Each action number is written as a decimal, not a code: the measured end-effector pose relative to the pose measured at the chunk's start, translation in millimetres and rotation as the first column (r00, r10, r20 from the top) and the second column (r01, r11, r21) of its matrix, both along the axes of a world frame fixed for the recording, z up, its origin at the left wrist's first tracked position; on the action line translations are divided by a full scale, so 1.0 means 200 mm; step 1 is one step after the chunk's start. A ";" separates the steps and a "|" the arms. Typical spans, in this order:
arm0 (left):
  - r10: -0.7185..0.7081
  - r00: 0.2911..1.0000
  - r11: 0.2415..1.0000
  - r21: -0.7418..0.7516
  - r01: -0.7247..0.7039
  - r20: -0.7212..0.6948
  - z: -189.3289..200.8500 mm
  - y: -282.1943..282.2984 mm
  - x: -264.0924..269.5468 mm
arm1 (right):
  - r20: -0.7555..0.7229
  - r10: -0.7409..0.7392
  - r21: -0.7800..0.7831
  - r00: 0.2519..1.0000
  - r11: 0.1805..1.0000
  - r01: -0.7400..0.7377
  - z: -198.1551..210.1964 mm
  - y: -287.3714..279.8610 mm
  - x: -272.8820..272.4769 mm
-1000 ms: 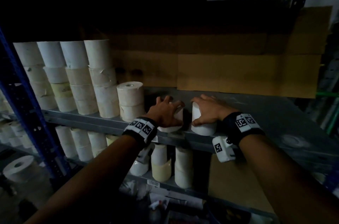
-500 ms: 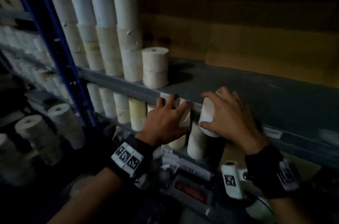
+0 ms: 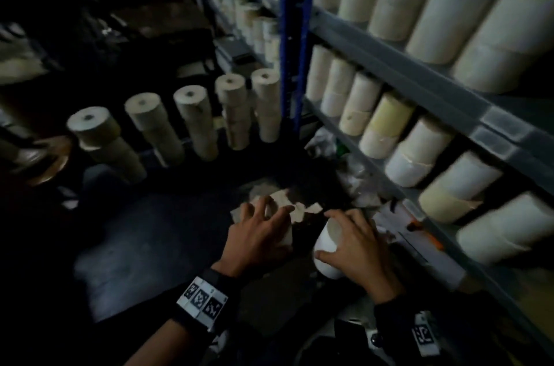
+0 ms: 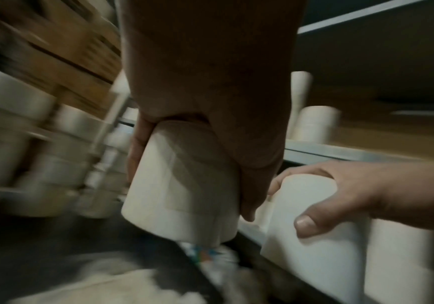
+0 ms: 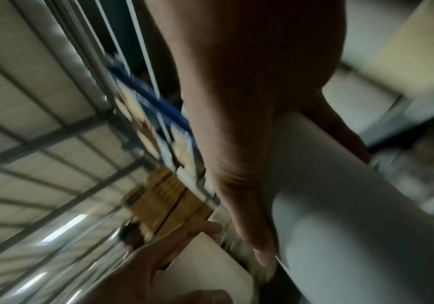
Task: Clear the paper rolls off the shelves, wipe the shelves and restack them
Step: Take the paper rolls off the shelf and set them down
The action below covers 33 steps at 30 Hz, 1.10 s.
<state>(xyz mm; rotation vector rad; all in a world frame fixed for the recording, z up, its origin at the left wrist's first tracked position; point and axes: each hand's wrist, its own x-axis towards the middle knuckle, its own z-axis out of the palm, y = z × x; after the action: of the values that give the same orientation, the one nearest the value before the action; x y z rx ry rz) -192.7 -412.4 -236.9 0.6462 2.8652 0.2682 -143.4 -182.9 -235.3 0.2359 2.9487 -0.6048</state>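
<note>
- Two hands: the left hand and the right hand.
- Two held rolls, one in each hand: the left roll and the right roll.
- Five roll stacks stand in a row on the floor.
- Two wrist bands with black and white squares.
- One blue post.
- Many more rolls on the shelves, too blurry to count.

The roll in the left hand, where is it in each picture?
Head: the roll sits low in the middle, mostly under the left hand.
Left wrist: centre, big, gripped from above.
Right wrist: bottom, left of middle.
Shared landmark: the other roll, in the right hand, right beside it.
</note>
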 end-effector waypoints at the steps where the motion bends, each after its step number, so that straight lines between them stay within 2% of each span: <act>1: 0.035 0.999 0.999 0.002 -0.035 0.008 -0.02 -0.09 -0.03 | 0.016 0.028 -0.017 0.999 0.999 -0.028 -0.03 -0.08 -0.07; 8: 0.240 0.970 0.971 -0.009 -0.240 0.044 -0.15 -0.61 -0.24 | 0.063 0.194 0.039 0.979 0.980 -0.196 -0.11 -0.55 -0.56; 14: 0.330 0.937 0.944 -0.012 -0.331 0.110 -0.27 -0.79 -0.43 | 0.122 0.256 0.071 0.959 0.961 -0.266 -0.21 -0.69 -0.88; 20: 0.387 0.909 0.922 -0.052 -0.384 0.154 -0.38 -0.75 -0.64 | 0.169 0.267 0.113 0.949 0.951 -0.288 -0.37 -0.58 -1.30; 25: 0.415 0.889 0.910 -0.082 -0.407 0.192 -0.47 -0.59 -0.87 | 0.196 0.262 0.102 0.945 0.953 -0.286 -0.57 -0.39 -1.72; 30: 0.428 0.884 0.903 -0.136 -0.408 0.191 -0.55 -0.41 -1.12 | 0.183 0.247 0.049 0.952 0.964 -0.260 -0.79 -0.22 -2.10; 33: 0.415 0.892 0.907 -0.156 -0.391 0.179 -0.58 -0.31 -1.25 | 0.163 0.244 0.002 0.956 0.969 -0.247 -0.92 -0.17 -2.23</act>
<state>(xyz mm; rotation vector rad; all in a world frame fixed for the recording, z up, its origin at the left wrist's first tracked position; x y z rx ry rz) -442.7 -475.4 -353.2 -0.0115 2.7550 0.2099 -590.1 -216.1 -420.2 -0.0772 2.7689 -0.4930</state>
